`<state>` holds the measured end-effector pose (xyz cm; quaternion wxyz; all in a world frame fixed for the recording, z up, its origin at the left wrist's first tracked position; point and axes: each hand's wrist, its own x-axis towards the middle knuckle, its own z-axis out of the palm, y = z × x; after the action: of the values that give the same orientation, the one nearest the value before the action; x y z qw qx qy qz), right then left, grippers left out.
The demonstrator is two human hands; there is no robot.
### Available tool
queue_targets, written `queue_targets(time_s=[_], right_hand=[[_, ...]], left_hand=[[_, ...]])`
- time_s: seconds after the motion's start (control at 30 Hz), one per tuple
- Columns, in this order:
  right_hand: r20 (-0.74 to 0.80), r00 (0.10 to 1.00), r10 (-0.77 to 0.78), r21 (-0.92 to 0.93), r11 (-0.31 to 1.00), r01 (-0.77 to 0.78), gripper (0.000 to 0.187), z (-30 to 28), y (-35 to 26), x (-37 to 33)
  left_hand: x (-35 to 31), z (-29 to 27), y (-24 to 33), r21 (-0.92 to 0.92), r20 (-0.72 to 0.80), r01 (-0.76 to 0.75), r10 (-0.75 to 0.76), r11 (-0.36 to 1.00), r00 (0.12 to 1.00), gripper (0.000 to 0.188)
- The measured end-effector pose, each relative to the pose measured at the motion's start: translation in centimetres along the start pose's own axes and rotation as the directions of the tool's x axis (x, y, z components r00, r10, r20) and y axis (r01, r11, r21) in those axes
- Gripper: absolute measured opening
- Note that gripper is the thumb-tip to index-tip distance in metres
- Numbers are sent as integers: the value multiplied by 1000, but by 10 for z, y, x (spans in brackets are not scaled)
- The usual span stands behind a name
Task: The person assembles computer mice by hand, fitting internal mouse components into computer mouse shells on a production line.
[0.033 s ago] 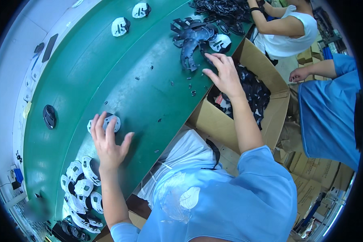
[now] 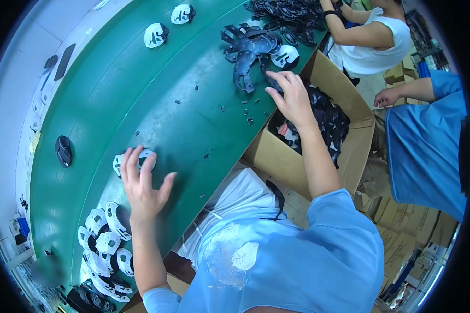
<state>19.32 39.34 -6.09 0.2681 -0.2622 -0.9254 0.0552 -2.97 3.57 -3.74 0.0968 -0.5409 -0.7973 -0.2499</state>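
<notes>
From my remote station I see the left hand (image 2: 142, 187) spread flat, fingers splayed wide, over a white-and-black plastic piece (image 2: 121, 163) on the green conveyor belt (image 2: 156, 94). The fingers cover most of that piece; only its left edge shows, and I cannot tell whether the palm presses on it or merely rests above it. Nothing is gripped.

The right hand (image 2: 293, 96) is extended to the belt's near edge, fingers loosely curled and half open, fingertips at the lower end of a pile of black curved parts (image 2: 248, 55). Whether a fingertip actually pinches a part is hidden by the hand's own back; I cannot tell.

Just beside that hand, an open cardboard box (image 2: 318, 161) holds more black parts; its interior is dark and the shapes run together. Small black bits (image 2: 248, 112) lie scattered on the belt between the hands.

A cluster of white-and-black pieces (image 2: 105, 242) sits at the lower left, partly cut off by the lens rim. A single black oval part (image 2: 63, 150) lies apart near the far edge. Two other workers at upper right are only partly in view.
</notes>
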Motion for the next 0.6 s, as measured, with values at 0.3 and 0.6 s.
queue_targets(time_s=[0.3,0.6], right_hand=[[-33,999,-11,302,953,20,14,-28,-38,11],[56,953,-299,997,69,-37,11,-9,-190,-29]], left_hand=[[15,-16,50,-169,-10,-188,189,967,982,52],[7,-8,80,-987,154,126,-354,-99,923,39]])
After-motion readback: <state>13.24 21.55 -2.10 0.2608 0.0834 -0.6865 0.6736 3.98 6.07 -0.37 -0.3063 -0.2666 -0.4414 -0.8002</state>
